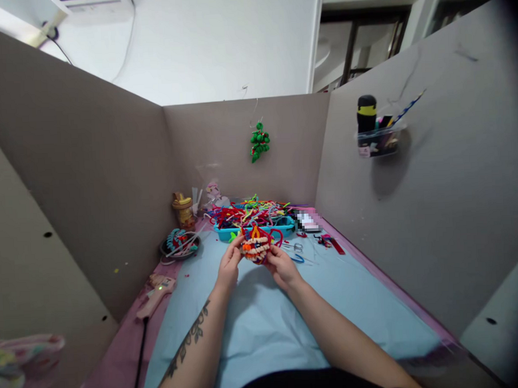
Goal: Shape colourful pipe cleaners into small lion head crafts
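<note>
A colourful pipe-cleaner craft piece [256, 248], red, yellow and orange with pale coiled bands across it, is held up between my two hands above the blue cloth. My left hand [230, 265] pinches its left side, and my right hand [283, 266] grips its lower right side. A loop of dark red pipe cleaner sticks out on its right. Just behind it stands a light-blue tray [223, 234] heaped with loose pipe cleaners [260, 211] of many colours. The fingertips behind the piece are partly hidden.
At left lie a pink glue gun [157, 295] with a lit green light and a dark bowl [188, 251] of coiled pieces. Scissors [298, 248] and a red strip [337, 246] lie at right. Grey partitions [249, 177] enclose the table; a cup of tools [377, 140] hangs right.
</note>
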### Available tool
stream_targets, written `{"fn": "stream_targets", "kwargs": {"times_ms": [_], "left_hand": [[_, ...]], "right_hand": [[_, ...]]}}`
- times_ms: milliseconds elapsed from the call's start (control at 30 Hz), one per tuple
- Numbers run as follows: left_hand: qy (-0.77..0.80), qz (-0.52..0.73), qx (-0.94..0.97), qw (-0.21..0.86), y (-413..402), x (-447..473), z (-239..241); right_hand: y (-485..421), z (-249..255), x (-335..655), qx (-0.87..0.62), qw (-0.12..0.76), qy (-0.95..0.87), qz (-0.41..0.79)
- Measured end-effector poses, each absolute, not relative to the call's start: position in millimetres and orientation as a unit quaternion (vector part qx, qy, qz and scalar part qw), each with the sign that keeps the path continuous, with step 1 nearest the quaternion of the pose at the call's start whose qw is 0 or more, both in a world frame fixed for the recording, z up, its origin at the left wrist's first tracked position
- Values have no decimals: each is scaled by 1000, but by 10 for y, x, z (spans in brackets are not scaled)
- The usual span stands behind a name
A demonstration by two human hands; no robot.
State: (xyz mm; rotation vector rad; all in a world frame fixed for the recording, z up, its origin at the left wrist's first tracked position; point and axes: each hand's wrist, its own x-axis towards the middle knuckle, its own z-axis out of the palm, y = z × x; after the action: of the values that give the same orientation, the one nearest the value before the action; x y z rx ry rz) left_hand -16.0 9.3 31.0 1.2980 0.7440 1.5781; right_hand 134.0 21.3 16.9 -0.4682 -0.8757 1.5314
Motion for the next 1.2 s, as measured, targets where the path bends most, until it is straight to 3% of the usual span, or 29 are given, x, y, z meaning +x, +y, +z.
{"fn": "stream_targets", "kwargs": {"times_ms": [533, 1200], "left_hand": [[284, 650, 565, 422, 98, -139, 320], [311, 651, 552, 418, 108, -120, 295]], "right_hand": [[243, 163, 1372, -108, 577, -311, 748], [312, 142, 1457, -136, 579, -281, 753]]}}
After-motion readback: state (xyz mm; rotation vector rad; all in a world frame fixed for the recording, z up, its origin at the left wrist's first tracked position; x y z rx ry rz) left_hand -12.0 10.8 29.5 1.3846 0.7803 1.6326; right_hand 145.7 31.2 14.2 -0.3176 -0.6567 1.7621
